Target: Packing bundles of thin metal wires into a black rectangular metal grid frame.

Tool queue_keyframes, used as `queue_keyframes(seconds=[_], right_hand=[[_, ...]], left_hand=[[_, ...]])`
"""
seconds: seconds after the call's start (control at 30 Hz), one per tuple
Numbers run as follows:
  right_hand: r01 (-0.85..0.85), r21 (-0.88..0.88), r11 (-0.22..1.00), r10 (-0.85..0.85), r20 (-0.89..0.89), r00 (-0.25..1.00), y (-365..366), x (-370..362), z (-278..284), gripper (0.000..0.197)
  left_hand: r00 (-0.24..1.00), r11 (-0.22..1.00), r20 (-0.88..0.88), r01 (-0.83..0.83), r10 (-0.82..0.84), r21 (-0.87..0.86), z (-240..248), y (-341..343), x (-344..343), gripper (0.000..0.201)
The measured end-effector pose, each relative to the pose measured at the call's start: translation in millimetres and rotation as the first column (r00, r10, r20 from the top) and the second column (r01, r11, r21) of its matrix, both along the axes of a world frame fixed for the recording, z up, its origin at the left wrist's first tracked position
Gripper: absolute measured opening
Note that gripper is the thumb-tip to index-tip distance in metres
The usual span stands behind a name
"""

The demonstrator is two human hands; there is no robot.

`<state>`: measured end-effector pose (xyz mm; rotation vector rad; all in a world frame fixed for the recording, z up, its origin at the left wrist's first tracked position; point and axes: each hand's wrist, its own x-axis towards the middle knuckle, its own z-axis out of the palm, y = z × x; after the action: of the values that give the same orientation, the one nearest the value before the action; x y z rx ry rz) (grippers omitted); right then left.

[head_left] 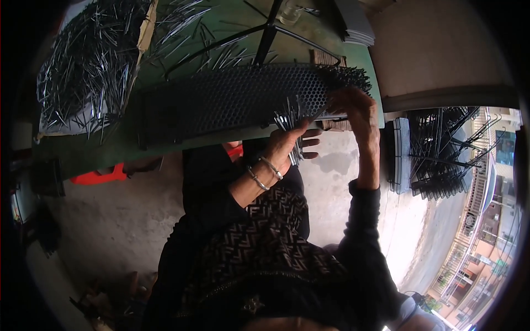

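A loose bundle of thin dark sticks [288, 121] lies across the palm of my left hand [284, 144], held under the thumb while the other fingers stretch out to the right. This hand is just in front of a long black perforated rack [243, 96] with rows of round holes. My right hand [353, 105] is bent over the rack's right end, its fingers pinched together on what looks like one thin stick. Behind those fingers, many sticks [350, 77] stand packed upright in the holes. The right fingertips are partly in shadow.
A large heap of similar sticks [91, 60] fills an open cardboard box at the left of the green table [226, 16]. More lie scattered behind the rack, near a black metal stand [269, 38] and a glass jar [290, 12]. Filled racks [436, 151] are stacked at right.
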<state>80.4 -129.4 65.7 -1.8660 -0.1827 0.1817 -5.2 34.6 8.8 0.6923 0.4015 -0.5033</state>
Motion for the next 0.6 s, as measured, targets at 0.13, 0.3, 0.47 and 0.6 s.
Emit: queue_keyframes(seconds=[0.13, 0.3, 0.47, 0.6], right_hand=[[0.344, -0.019, 0.939, -0.313, 0.37, 0.875, 5, 8, 5, 0.011], [0.415, -0.134, 0.9, -0.263, 0.593, 0.761, 6, 28, -19, 0.012], [0.41, -0.252, 0.876, -0.212, 0.562, 0.799, 7, 32, -26, 0.013], [0.437, -0.447, 0.781, -0.033, 0.669, 0.743, 11, 40, -27, 0.016]], left_hand=[[0.996, 0.997, -0.083, 0.025, -0.031, -0.071, -2, -6, 2, 0.035], [0.988, 0.995, -0.136, -0.079, 0.07, -0.065, -21, -19, 0, 0.025], [0.994, 0.999, -0.101, -0.051, 0.051, 0.003, -13, -14, -8, 0.025], [0.999, 1.0, -0.028, -0.024, 0.024, 0.009, -13, -11, -8, 0.027]])
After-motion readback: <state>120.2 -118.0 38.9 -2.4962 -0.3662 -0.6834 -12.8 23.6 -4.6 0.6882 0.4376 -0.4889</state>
